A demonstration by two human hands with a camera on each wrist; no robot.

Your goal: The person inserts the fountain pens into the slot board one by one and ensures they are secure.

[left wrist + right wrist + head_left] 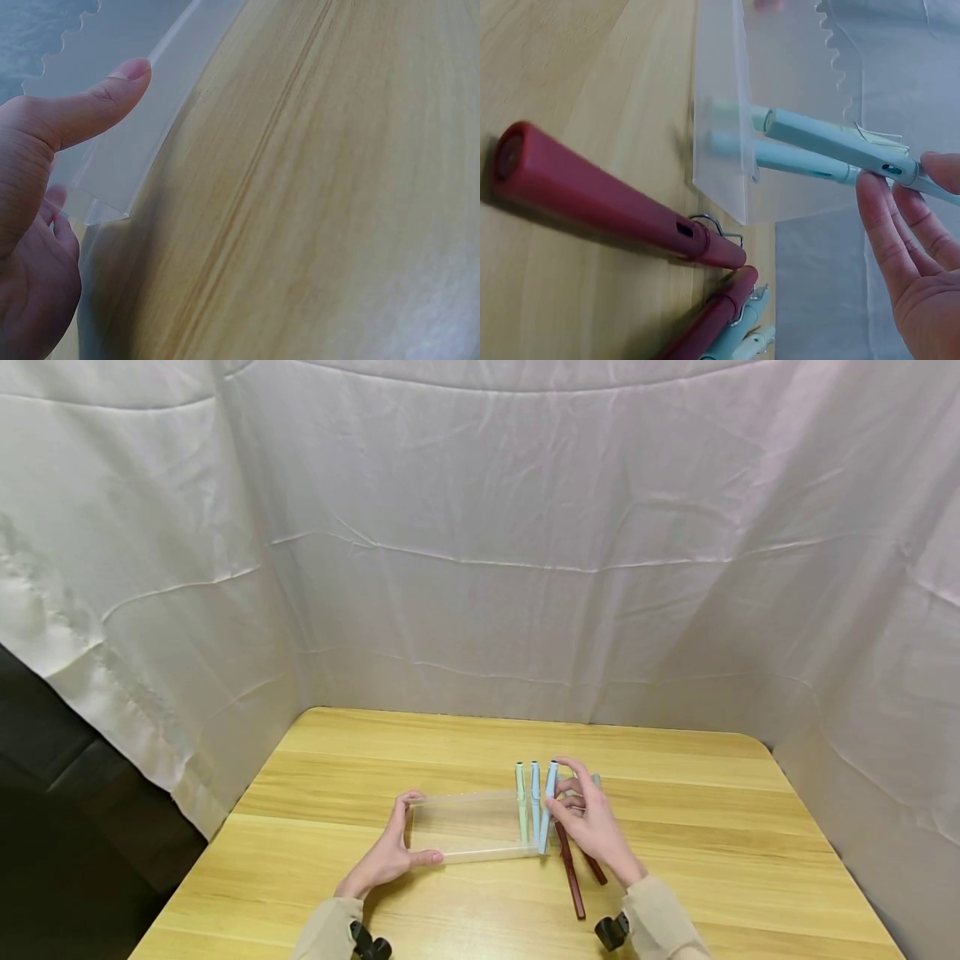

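A clear plastic pen rack point(487, 856) with scalloped edges lies on the table. My left hand point(390, 856) grips its left end, thumb over the front wall and fingers at the back. Across the rack's right end rest a pale green pen point(522, 806) and a light blue pen point(535, 802). Just right of them, my right hand point(594, 822) pinches another light blue pen point(829, 146) between thumb and fingertips near its clip end. In the right wrist view this pen slants over the rack's edge, its far end overlapping the other two.
Two dark red pens point(572, 881) point(622, 202) lie on the wooden table point(712, 860), right of the rack and partly under my right hand. Beside them are a teal pen point(739, 322) and a pale green one point(754, 343). Grey-white curtains point(487, 610) enclose the table's back and sides.
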